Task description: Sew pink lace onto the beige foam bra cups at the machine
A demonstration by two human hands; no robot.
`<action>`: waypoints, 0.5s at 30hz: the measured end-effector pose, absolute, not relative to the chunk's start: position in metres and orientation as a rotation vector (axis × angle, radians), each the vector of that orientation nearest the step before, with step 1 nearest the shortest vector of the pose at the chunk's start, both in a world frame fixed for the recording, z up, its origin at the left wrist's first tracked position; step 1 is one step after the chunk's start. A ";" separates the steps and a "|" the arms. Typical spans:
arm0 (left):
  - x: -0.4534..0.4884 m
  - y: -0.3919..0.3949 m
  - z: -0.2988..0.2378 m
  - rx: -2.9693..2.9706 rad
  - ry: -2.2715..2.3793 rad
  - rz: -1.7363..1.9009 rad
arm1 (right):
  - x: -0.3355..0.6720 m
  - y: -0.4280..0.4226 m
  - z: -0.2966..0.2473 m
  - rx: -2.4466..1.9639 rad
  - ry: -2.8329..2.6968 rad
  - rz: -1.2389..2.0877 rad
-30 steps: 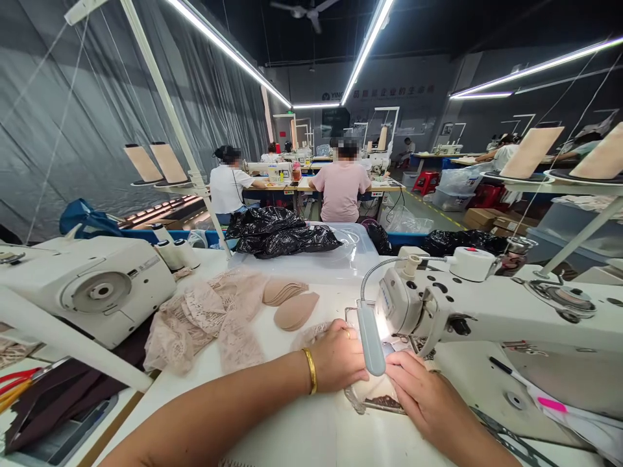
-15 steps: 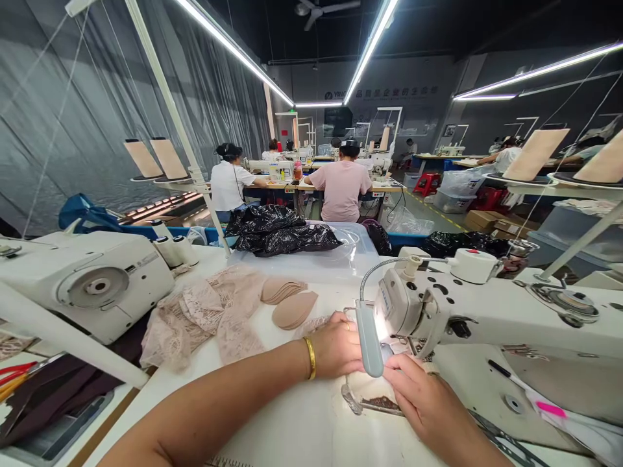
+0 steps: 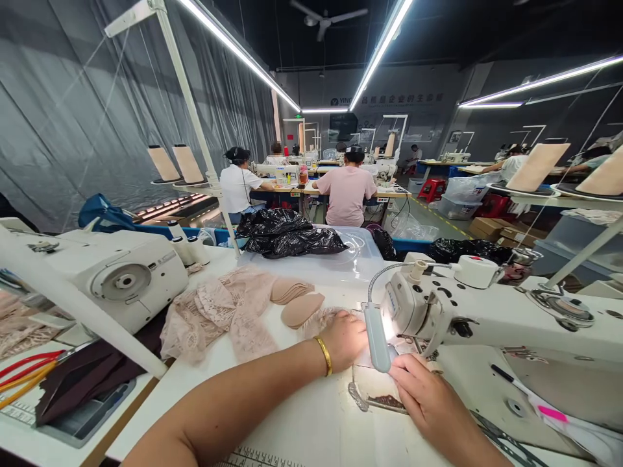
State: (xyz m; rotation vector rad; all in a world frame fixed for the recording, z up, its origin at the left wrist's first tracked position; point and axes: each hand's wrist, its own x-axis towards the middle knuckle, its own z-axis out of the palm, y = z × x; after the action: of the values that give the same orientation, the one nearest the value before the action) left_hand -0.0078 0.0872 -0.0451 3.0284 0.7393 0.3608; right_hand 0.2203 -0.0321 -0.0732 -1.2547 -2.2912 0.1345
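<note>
My left hand (image 3: 343,342), with a gold bangle (image 3: 323,356) at the wrist, lies closed over a piece of beige lace fabric (image 3: 327,319) left of the needle area. Its fingertips are partly hidden. From the right, my right hand (image 3: 424,394) reaches in with its fingers together in a pinch beside the grey lamp (image 3: 378,338). What they pinch is hidden by the lamp. The white sewing machine (image 3: 440,295) stands over the work, and its needle is out of sight. Beige teardrop-shaped pads (image 3: 302,311) and a heap of lace (image 3: 221,311) lie beyond my left forearm.
Another sewing machine (image 3: 131,272) stands at left, near white thread spools (image 3: 197,251). Black plastic bags (image 3: 292,237) rest on a clear plastic lid (image 3: 363,250). Thread cones (image 3: 538,165) stand at right. A pen (image 3: 506,376) lies beneath the machine arm. Co-workers (image 3: 346,188) sit ahead.
The view has turned slightly left. My left hand has shifted a little left from the lamp, and more lace shows behind it. My right hand stays near the lamp's tip.
</note>
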 end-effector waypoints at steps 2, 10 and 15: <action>-0.013 0.085 -0.041 3.017 0.746 0.330 | 0.213 -0.037 -0.072 -1.263 -2.149 0.264; -0.062 -0.038 -0.016 1.961 0.511 0.623 | 0.140 -0.066 -0.048 -1.185 -1.110 1.300; -0.057 -0.081 -0.017 0.762 0.708 0.766 | 0.112 -0.105 -0.067 -1.216 -1.021 1.245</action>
State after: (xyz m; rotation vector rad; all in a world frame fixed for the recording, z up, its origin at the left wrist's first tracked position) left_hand -0.0572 -0.0811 -0.0173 0.7618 0.7082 0.7664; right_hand 0.1122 -0.1047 -0.0668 -1.2163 -1.0208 1.2449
